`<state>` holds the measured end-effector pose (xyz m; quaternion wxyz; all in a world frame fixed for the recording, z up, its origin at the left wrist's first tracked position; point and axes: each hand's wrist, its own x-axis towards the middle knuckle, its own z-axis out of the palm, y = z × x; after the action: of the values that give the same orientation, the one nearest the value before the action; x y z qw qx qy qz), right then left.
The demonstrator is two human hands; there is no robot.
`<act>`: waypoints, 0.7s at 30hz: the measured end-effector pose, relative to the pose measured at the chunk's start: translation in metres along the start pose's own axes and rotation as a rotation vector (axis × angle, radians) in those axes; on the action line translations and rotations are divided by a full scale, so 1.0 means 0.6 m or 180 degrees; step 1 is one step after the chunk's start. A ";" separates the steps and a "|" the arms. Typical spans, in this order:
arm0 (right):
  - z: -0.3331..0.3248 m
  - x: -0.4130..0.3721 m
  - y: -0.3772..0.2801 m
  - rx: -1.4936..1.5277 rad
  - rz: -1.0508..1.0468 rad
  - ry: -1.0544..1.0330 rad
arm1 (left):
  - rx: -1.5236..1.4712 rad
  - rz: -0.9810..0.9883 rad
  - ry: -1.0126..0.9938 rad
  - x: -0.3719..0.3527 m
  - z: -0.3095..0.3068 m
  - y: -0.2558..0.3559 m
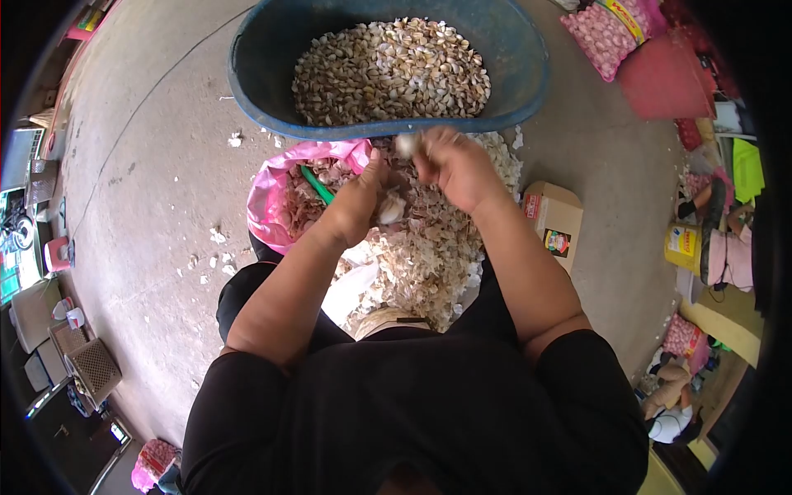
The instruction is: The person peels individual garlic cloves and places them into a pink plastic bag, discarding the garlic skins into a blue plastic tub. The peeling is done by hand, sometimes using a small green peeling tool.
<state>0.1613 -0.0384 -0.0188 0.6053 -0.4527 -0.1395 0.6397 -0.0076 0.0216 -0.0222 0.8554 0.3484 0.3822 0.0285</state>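
Observation:
My left hand [356,208] is closed around a partly broken garlic bulb [391,208], held over a heap of papery garlic skins [429,247]. My right hand [460,172], a little blurred, is raised close to the near rim of a blue basin [388,129]. At its curled fingertips shows a pale garlic clove [406,147]. Loose garlic cloves [392,70] cover the basin's bottom. Left of my left hand, an opened pink sack [266,202] contains garlic bulbs and skins, and a green handle [316,185] sticks up out of it.
A cardboard box [554,216] stands on the concrete floor to the right. Beyond it are a full net sack of garlic [606,37], a yellow container [683,243] and another person [672,396]. Woven chairs [92,367] stand at the left. Scraps of skin dot the floor.

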 end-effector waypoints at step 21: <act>0.064 -0.029 0.041 -0.2449 -0.0953 -0.0262 | 0.1418 0.2265 0.1362 -0.009 0.012 0.003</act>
<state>0.1140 -0.0455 -0.0081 0.4721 -0.5947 -0.4568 0.4634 -0.0060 0.0174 -0.0145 0.5989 0.6192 0.4035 0.3084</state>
